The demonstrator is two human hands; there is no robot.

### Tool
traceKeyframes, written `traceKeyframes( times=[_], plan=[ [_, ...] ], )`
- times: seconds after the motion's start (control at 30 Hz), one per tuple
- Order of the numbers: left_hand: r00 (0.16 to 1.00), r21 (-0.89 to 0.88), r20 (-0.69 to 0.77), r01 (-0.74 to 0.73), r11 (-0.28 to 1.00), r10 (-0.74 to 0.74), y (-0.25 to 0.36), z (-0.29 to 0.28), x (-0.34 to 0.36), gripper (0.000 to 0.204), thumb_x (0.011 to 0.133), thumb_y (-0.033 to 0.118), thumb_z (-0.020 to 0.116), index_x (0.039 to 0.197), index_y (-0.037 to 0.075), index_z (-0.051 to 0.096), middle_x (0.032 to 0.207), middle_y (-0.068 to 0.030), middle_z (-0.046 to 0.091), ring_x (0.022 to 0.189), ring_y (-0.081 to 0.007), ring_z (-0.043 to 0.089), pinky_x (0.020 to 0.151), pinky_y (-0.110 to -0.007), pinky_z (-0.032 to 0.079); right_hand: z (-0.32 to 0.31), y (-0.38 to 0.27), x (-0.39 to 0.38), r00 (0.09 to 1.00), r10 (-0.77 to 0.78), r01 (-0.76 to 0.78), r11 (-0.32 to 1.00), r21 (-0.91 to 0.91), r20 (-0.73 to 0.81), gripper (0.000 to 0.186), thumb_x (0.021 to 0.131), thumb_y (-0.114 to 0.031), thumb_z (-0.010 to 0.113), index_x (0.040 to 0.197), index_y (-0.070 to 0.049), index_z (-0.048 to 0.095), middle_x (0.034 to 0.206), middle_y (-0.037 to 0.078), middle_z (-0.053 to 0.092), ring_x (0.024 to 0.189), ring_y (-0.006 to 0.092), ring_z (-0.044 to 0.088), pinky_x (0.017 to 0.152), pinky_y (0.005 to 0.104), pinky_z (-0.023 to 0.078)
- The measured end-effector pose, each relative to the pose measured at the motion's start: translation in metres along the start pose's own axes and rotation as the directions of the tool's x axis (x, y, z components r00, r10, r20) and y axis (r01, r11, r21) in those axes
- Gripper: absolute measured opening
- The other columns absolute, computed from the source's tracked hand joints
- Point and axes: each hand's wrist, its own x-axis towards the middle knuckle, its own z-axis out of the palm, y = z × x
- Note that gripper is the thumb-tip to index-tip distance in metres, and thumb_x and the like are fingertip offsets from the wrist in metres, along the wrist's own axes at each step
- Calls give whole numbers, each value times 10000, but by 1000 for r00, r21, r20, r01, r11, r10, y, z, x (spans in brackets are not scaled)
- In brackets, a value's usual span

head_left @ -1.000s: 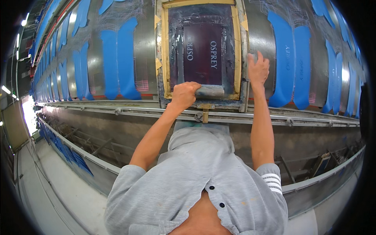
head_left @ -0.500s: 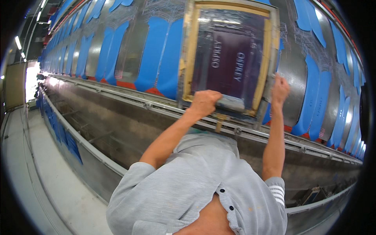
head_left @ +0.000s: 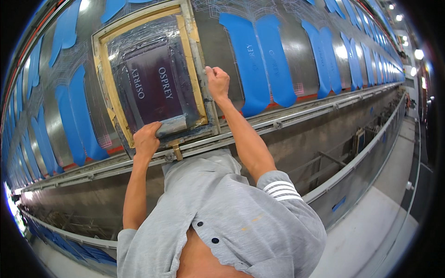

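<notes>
A screen-printing frame (head_left: pixel 104 76) with a yellow-taped inner edge lies on the long metal table. Dark purple ink and white lettering show on its mesh (head_left: pixel 160 81). My left hand (head_left: pixel 146 140) is closed around the end of a squeegee (head_left: pixel 172 125), which rests at the near end of the mesh. With curled fingers, my right hand (head_left: pixel 217 83) grips the frame's right side; the fingertips are partly hidden. Just right of the frame lies a pair of blue fabric pieces (head_left: pixel 257 62) with pale lettering. Another blue pair (head_left: pixel 79 116), without visible lettering, lies to the left.
A metal rail (head_left: pixel 306 116) with fittings runs along the table's near edge, and a brass-coloured tab (head_left: pixel 177 152) on the frame reaches over it. More blue pieces (head_left: pixel 320 58) line the table both ways. Behind me runs a second rail (head_left: pixel 352 167) above a walkway.
My view has swung round, so the frame appears farther left. The frame has shifted right along the table, widening its gap from the left blue pair. Both hands have kept their grips.
</notes>
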Motion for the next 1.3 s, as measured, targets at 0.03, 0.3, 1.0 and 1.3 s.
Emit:
traceKeyframes(
  times=[0.03,0.3,1.0,1.3],
  plan=[
    [999,-1,41,22,1000,-22,-3,-1,0,442,726,-55,618,1119,94,755,1146,-105,760,1062,-305,720,884,-411,576,3,2,-4,1000,-14,14,1000,-5,-7,401,961,-295,700,760,42,612,600,126,521,574,181,467,579,389,414],
    [994,-17,103,42,999,-40,1,-9,26,445,715,-51,612,1105,97,768,1140,-106,762,1069,-312,716,913,-411,563,-5,-15,13,985,155,-145,982,-125,79,378,972,-376,628,879,-17,700,763,245,679,807,469,675,721,531,506],
    [959,88,281,13,996,-38,16,-22,42,416,653,-26,747,1069,-18,744,1052,-200,759,967,-390,746,893,-429,592,-18,-22,7,977,42,-68,990,120,207,332,908,-32,704,1236,-25,652,788,71,688,665,225,669,581,348,435],
    [957,103,287,16,995,-45,20,-17,40,386,664,-1,757,1049,-21,745,1024,-202,757,947,-379,751,895,-426,600,-18,-14,1,973,29,-67,985,161,228,399,870,-14,723,1262,5,652,721,50,625,604,191,605,562,340,389]
  ],
)
